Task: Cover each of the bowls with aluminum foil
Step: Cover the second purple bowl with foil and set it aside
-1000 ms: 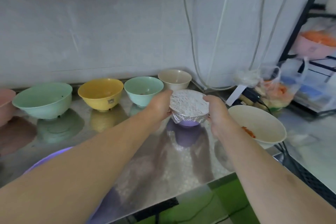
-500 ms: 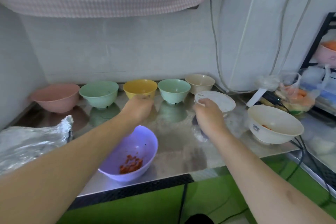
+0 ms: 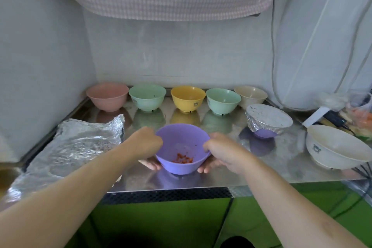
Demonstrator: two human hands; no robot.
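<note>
- Bowls: one done, a purple bowl wrapped in foil [image 3: 268, 120], which sat right of the open purple bowl [image 3: 182, 148] and in front of the beige bowl [image 3: 250, 95].
- Open purple bowl was near the front edge of the bench [image 3: 231, 171], with some red food bits inside and no foil on it.
- Left hand [image 3: 146, 144] and right hand [image 3: 220, 150] each gripped that bowl's side, fingers curled under it.
- Uncovered behind it: pink [image 3: 107, 96], green [image 3: 147, 96], yellow [image 3: 188, 97], second green [image 3: 223, 100], beige.
- White bowl [image 3: 334, 147] far right was also bare.
- Loose foil sheet [image 3: 80, 143] lay left of the held bowl; likely the next cover.
- Judged: early stage, seven left.
</note>
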